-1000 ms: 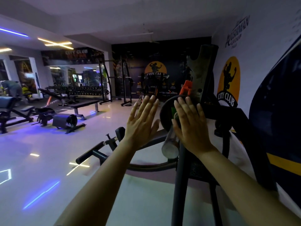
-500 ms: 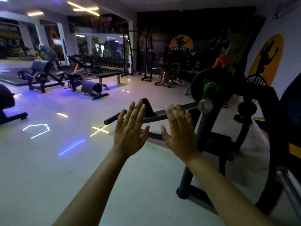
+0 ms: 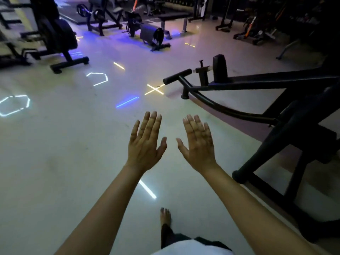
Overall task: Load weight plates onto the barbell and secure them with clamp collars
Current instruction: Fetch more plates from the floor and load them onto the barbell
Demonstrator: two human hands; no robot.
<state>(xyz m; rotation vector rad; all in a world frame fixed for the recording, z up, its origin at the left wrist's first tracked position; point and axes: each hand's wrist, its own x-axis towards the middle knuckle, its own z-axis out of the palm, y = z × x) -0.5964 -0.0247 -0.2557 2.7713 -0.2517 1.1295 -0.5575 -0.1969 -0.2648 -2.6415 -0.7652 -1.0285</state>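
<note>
My left hand (image 3: 146, 142) and my right hand (image 3: 198, 143) are stretched out side by side over the pale floor, backs up, fingers straight and spread, holding nothing. The barbell, its weight plate and the clamp collar are out of view. To the right stands the black frame of the machine (image 3: 287, 126), with its padded handle (image 3: 177, 76) pointing left. My bare foot (image 3: 165, 217) shows below my hands.
The glossy floor (image 3: 60, 162) carries light reflections. Benches and machines stand at the back: a flat bench (image 3: 173, 16), a roller pad stand (image 3: 150, 34) and a black machine (image 3: 57, 34) at the left. The machine's base bar (image 3: 276, 196) runs along the floor to my right.
The view has swung down and left, away from the loaded bar end. The plate and bar have left the view. Both hands stay flat and empty, now over the floor.
</note>
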